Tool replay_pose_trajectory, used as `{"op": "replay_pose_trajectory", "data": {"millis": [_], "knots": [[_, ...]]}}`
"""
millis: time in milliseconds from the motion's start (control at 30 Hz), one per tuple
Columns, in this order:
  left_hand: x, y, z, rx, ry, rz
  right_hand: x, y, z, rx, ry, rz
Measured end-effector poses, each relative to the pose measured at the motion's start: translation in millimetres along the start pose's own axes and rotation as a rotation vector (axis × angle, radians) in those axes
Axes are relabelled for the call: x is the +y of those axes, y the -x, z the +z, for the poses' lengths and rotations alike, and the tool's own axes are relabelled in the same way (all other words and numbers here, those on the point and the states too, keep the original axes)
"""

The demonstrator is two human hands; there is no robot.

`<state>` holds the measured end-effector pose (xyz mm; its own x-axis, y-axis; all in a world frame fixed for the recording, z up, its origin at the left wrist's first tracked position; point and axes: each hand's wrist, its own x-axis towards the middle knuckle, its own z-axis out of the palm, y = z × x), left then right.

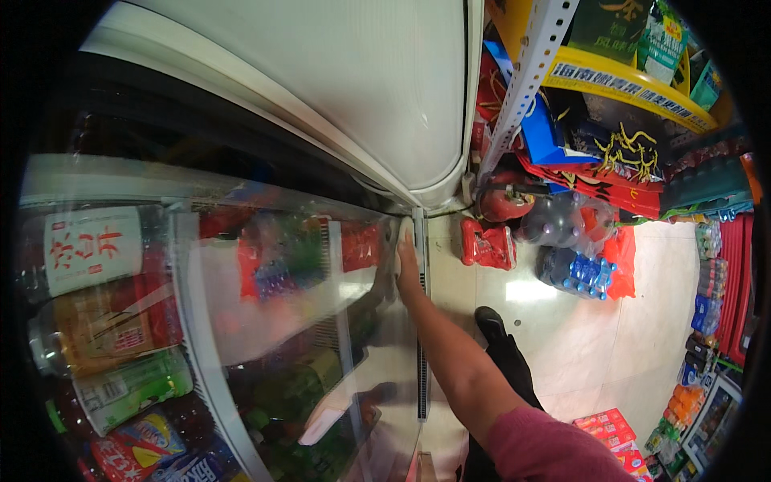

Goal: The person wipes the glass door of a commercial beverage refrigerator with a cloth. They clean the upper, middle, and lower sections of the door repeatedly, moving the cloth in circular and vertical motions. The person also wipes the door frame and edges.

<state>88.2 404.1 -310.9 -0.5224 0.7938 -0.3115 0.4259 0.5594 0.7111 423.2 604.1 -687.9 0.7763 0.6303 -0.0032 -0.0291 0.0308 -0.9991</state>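
Observation:
My right hand (407, 259), reaching out from a dark pink sleeve, is at the upper free edge of a drinks cooler's glass door (385, 337). The fingers are partly hidden and seem to wrap around the edge, beside a pale oval part that may be the handle. Behind the glass, bottles with a white label (93, 248), a brown label (102, 325) and a green label (134, 385) lie close together at the left. Reflections blur the middle of the pane, among them a pale oblong shape. My left hand is out of view.
A white rounded cabinet (373, 78) adjoins the door. Beyond it stands a perforated metal shelf post (524, 90) with gift bags. On the tiled floor are a red package (488, 244), shrink-wrapped water bottles (578, 271) and red boxes (605, 428). My black shoe (491, 324) is near the door.

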Motion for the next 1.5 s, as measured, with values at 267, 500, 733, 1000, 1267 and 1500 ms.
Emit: {"op": "replay_pose_trajectory", "data": {"millis": [267, 500, 733, 1000, 1267, 1500], "knots": [[-23.8, 2.0, 7.3, 0.029, -0.050, -0.075, -158.7, 73.0, -11.1, -0.129, -0.094, -0.013], [-38.4, -11.5, 17.7, 0.011, -0.112, -0.097, -148.6, -73.2, -9.6, -0.185, -0.009, -0.347], [-74.8, -5.4, 11.0, 0.057, -0.157, -0.154, 29.3, -54.5, -3.3, -0.111, -0.117, 0.031], [-107.8, 9.9, -13.8, 0.055, -0.186, -0.183, 134.4, 116.6, -23.7, 0.099, -0.299, 0.635], [-133.1, 52.1, -57.7, 0.088, -0.163, -0.200, 42.7, 504.7, -81.2, 0.361, -0.654, 1.413], [-133.8, 72.3, -91.6, 0.041, -0.151, -0.166, 60.4, 565.4, -69.8, 0.429, -0.592, 1.687]]}}
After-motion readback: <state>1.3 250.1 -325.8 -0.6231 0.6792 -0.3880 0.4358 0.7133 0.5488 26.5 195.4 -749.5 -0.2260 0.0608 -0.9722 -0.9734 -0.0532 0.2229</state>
